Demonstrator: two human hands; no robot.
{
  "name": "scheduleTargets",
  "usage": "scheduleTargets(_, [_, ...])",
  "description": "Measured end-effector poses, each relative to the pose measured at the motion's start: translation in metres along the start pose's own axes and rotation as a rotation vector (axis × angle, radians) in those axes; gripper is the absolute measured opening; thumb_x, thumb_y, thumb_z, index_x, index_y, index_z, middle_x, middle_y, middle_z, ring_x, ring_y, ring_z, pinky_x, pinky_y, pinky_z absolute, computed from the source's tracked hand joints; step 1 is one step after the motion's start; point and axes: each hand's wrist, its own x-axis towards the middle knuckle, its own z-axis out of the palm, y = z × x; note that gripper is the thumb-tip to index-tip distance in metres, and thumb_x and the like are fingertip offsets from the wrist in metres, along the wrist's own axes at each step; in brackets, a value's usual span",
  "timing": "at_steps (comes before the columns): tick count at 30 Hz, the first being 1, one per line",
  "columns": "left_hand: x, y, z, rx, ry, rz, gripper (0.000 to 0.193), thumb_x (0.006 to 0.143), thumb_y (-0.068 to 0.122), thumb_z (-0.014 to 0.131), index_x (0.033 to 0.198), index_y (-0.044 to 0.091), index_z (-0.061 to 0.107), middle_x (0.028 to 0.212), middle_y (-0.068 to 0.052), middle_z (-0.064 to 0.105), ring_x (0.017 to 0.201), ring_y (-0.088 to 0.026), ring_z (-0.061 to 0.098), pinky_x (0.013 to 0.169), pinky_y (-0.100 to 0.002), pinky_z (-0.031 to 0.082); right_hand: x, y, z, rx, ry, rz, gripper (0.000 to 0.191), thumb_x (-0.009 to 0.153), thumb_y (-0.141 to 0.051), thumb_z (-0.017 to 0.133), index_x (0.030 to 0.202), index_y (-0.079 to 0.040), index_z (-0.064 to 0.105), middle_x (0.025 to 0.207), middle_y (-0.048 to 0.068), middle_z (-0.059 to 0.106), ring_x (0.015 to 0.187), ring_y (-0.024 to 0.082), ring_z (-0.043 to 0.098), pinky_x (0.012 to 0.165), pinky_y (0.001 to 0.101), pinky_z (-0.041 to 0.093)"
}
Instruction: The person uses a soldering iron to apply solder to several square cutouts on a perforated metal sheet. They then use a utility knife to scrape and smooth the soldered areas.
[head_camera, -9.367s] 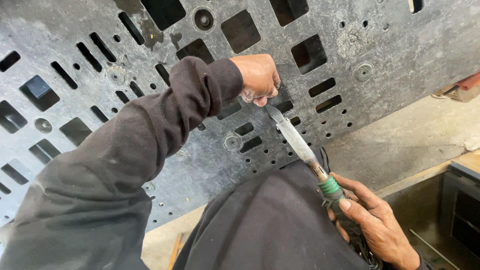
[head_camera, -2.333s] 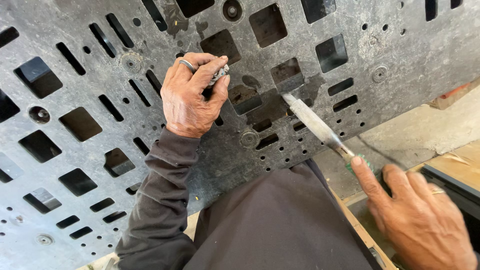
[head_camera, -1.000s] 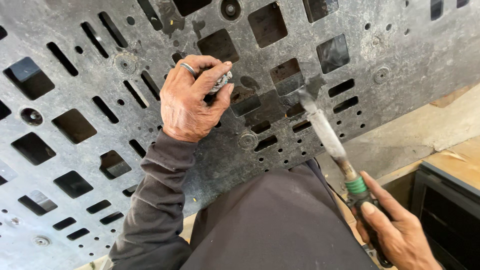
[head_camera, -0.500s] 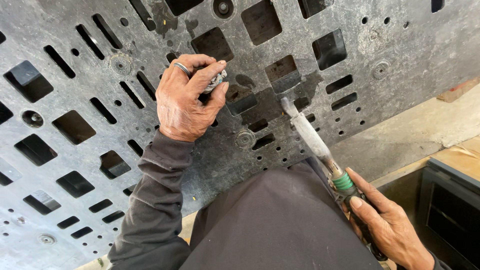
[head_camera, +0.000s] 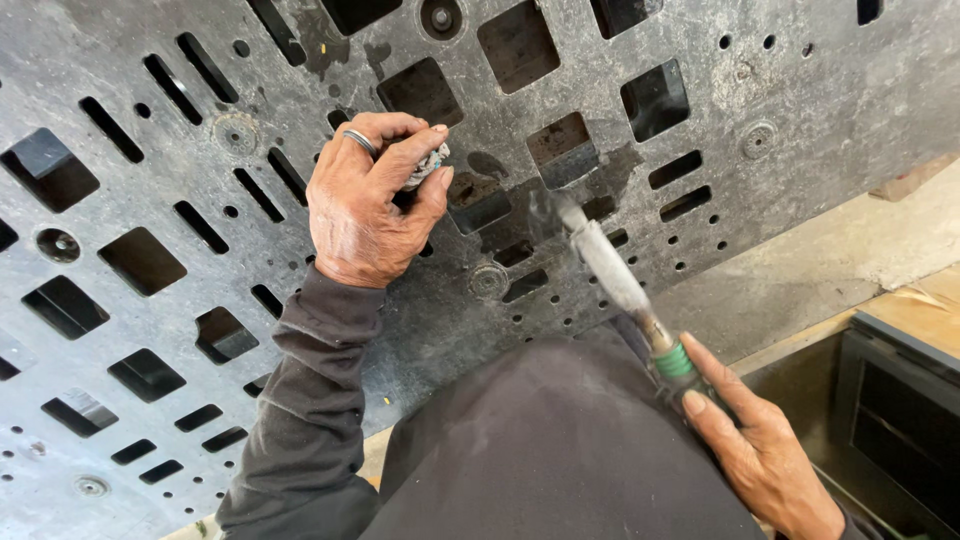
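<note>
- Grey perforated panel (head_camera: 150, 180) fills most of the view, cut with square and slotted openings and small round holes; its surface is dusty and scuffed. A pale concrete floor (head_camera: 830, 270) shows at 3 o'clock, and a dark box (head_camera: 900, 400) sits at 4 o'clock.
- Left hand (head_camera: 365, 205) lies on the panel at 11 o'clock from frame centre, fingers curled shut around a small grey wad, seemingly a rag (head_camera: 428, 165), pinched between thumb and fingertips. A ring sits on one finger.
- Right hand (head_camera: 765, 455) is at 5 o'clock, closed around the dark grip of a tool (head_camera: 620, 280) with a green band near the handle. The shaft runs up toward 11 o'clock; its tip meets the panel just below a square opening (head_camera: 562, 150).
- The tip is blurred, so its exact contact point cannot be told, nor whether the tool is a chisel, scraper or driver.
- A dark, seemingly wet or scraped patch (head_camera: 500, 215) spreads between the two hands.
- Judgement: the work looks like scraping or cleaning around that opening, with the wad ready for wiping.
- Judgement on method: keep the shaft at a low angle so the tip does not dig in or skid into a slot.
- Judgement: hold the left hand clear of the tip's line, at 9 o'clock of it as now, not ahead of it.
- Judgement: use short strokes; the many holes can catch the edge.
</note>
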Motion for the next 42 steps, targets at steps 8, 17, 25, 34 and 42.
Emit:
scheduleTargets(8, [0.001, 0.002, -0.001, -0.006, -0.007, -0.021, 0.034, 0.091, 0.009, 0.084, 0.123, 0.01, 0.073, 0.12, -0.006, 0.066, 0.106, -0.026, 0.066, 0.092, -0.038, 0.054, 0.001, -0.002, 0.006, 0.001, 0.017, -0.009, 0.062, 0.094, -0.023, 0.06, 0.154, -0.014, 0.049, 0.138, 0.013, 0.069, 0.132, 0.022, 0.059, 0.109, 0.0335, 0.04])
scheduleTargets(17, [0.0, 0.004, 0.001, 0.009, 0.002, 0.002, 0.036, 0.09, 0.009, 0.084, 0.124, 0.011, 0.072, 0.122, -0.006, 0.065, 0.107, -0.027, 0.066, 0.093, -0.04, 0.054, -0.001, -0.006, 0.014, 0.054, -0.012, -0.045, 0.062, 0.095, -0.024, 0.058, 0.155, -0.014, 0.047, 0.143, 0.014, 0.066, 0.134, 0.023, 0.057, 0.11, 0.0336, 0.039])
scheduleTargets(25, [0.001, 0.004, 0.001, 0.031, -0.001, 0.012, 0.036, 0.091, 0.009, 0.085, 0.124, 0.01, 0.073, 0.122, -0.006, 0.065, 0.107, -0.027, 0.066, 0.092, -0.04, 0.053, 0.001, -0.001, 0.018, 0.078, -0.003, -0.026, 0.063, 0.094, -0.025, 0.058, 0.155, -0.014, 0.046, 0.148, 0.014, 0.06, 0.138, 0.023, 0.054, 0.111, 0.0351, 0.039])
scheduleTargets(34, [0.001, 0.004, 0.002, -0.007, 0.003, -0.022, 0.035, 0.09, 0.009, 0.084, 0.123, 0.011, 0.073, 0.12, -0.007, 0.065, 0.107, -0.026, 0.066, 0.093, -0.038, 0.055, -0.002, 0.016, 0.017, 0.096, -0.046, -0.04, 0.061, 0.094, -0.023, 0.06, 0.153, -0.013, 0.048, 0.146, 0.013, 0.063, 0.138, 0.021, 0.052, 0.111, 0.0326, 0.035])
scheduleTargets(42, [0.0, 0.003, 0.005, 0.028, -0.002, 0.002, 0.036, 0.091, 0.009, 0.084, 0.125, 0.011, 0.072, 0.121, -0.007, 0.065, 0.106, -0.028, 0.065, 0.093, -0.04, 0.054, 0.001, 0.036, 0.01, 0.075, 0.03, -0.069, 0.06, 0.094, -0.02, 0.061, 0.153, -0.011, 0.05, 0.137, 0.013, 0.069, 0.128, 0.019, 0.059, 0.107, 0.0312, 0.041])
